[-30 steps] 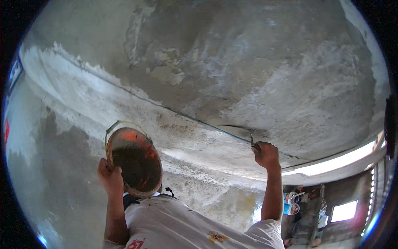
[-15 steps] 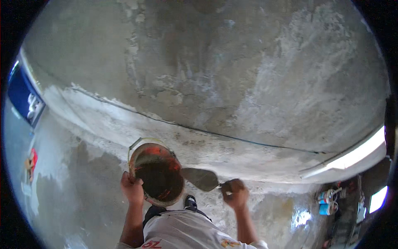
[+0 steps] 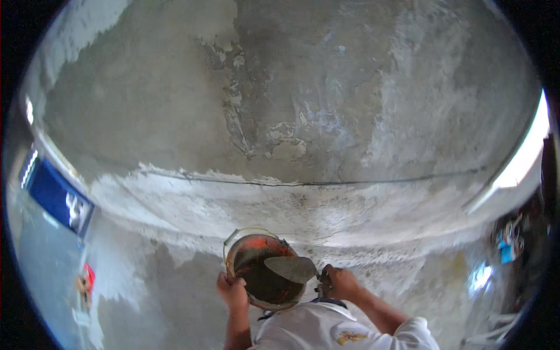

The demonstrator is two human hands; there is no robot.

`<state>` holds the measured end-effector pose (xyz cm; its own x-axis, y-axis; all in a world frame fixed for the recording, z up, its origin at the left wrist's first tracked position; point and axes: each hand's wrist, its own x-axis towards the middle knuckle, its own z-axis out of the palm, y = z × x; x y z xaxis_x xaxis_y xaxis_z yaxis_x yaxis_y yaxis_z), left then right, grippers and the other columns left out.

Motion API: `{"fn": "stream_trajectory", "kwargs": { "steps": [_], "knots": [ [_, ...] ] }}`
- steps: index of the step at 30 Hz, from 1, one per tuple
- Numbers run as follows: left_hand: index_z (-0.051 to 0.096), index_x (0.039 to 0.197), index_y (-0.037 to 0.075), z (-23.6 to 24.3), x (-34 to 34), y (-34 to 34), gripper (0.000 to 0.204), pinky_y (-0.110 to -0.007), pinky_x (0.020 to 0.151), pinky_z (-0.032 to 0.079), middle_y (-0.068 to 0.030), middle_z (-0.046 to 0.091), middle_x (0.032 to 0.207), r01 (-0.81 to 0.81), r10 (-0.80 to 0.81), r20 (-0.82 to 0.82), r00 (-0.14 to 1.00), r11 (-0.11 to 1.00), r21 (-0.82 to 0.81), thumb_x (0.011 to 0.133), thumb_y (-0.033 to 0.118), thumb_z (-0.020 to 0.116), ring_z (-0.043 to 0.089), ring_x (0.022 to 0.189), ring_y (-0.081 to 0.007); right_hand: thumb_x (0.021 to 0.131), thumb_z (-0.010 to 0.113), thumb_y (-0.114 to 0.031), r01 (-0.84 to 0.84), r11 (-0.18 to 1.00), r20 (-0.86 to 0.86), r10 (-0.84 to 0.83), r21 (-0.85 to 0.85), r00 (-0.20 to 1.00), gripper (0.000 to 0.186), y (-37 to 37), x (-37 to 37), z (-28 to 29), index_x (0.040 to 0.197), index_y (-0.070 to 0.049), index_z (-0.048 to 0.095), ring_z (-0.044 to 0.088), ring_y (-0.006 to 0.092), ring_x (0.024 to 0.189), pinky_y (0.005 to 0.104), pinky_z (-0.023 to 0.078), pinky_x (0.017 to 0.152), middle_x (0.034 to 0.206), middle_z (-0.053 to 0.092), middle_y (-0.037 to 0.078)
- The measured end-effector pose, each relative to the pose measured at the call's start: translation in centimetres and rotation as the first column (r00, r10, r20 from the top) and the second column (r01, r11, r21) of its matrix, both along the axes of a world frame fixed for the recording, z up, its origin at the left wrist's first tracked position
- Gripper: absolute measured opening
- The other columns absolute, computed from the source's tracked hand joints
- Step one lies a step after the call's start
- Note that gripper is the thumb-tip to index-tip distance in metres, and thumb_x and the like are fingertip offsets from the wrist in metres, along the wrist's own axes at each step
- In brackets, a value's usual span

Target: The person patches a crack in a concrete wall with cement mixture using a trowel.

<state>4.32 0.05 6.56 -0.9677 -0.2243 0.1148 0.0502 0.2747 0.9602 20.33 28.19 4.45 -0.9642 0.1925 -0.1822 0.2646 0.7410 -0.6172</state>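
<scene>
My left hand (image 3: 232, 293) grips the left rim of a round bucket (image 3: 263, 244) with an orange-stained inside, a wire handle raised at the back and dark grey material inside. My right hand (image 3: 344, 285) is closed on the handle of a trowel (image 3: 287, 267), whose grey leaf-shaped blade lies over the bucket's mouth, partly covering the inside. The bucket is in front of my white shirt (image 3: 309, 329) at the lower middle. Whether the blade touches the material inside I cannot tell.
A patchy grey cement wall (image 3: 315, 81) fills the upper view, with a dark cable (image 3: 373, 179) along its lower part. Bare concrete floor (image 3: 169, 291) lies below. A blue doorway (image 3: 52, 191) and red item (image 3: 88, 273) are left; blue containers (image 3: 506, 251) and a bright opening (image 3: 519, 161) are right.
My right hand and the trowel have come in toward the bucket, the blade now over its mouth. The view has shifted, with bucket and hands lower and more to the right in the picture.
</scene>
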Motion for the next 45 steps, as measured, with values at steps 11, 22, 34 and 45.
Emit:
{"fn": "stream_trajectory", "kwargs": {
  "steps": [11,22,34,45],
  "knots": [
    [0.033,0.073,0.008,-2.5,-4.8,-16.0,0.035,-0.033,0.060,0.038,-0.0002,0.036,0.071,0.066,-0.066,-0.009,0.998,0.994,0.086,0.059,-0.007,0.062,0.037,0.062,-0.0162,0.086,0.067,-0.025,-0.053,0.997,-0.003,0.053,0.047,0.999,0.039,-20.3,-3.9,1.2,0.120,-0.009,0.057,0.069,0.0397,0.098,0.0524,0.055,0.081,0.107,0.072,0.017],
    [0.039,0.073,0.002,-2.1,-8.8,-23.3,0.026,-0.038,0.060,0.041,-0.0068,0.044,0.071,0.023,-0.039,-0.092,0.995,0.986,-0.168,0.065,-0.002,0.064,0.045,0.062,-0.0203,0.088,0.064,-0.025,-0.015,0.999,0.017,0.015,-0.043,1.000,0.034,-24.6,-5.5,0.9,0.117,-0.007,0.060,0.069,0.0416,0.096,0.0541,0.055,0.082,0.104,0.072,0.020],
    [0.038,0.078,0.005,0.9,-13.0,-23.1,0.032,-0.034,0.066,0.046,-0.0056,0.047,0.078,-0.061,0.066,-0.012,0.998,0.964,0.261,0.054,-0.007,0.055,0.048,0.068,-0.0207,0.092,0.068,-0.018,0.400,0.908,-0.636,-0.380,-0.121,0.671,0.024,-10.3,-14.8,-3.4,0.109,-0.004,0.060,0.066,0.0432,0.079,0.0481,0.053,0.066,0.087,0.067,0.019],
    [0.038,0.079,0.006,0.9,-15.6,-22.0,0.029,-0.037,0.054,0.055,-0.0077,0.052,0.079,-0.062,0.073,-0.094,0.993,0.992,0.106,0.063,-0.015,0.051,0.057,0.064,-0.0186,0.096,0.061,-0.013,0.208,0.887,-0.663,-0.448,-0.412,0.600,0.017,-2.2,-30.1,-5.0,0.100,0.002,0.055,0.064,0.0418,0.064,0.0480,0.048,0.058,0.070,0.064,0.020]
  ]
}}
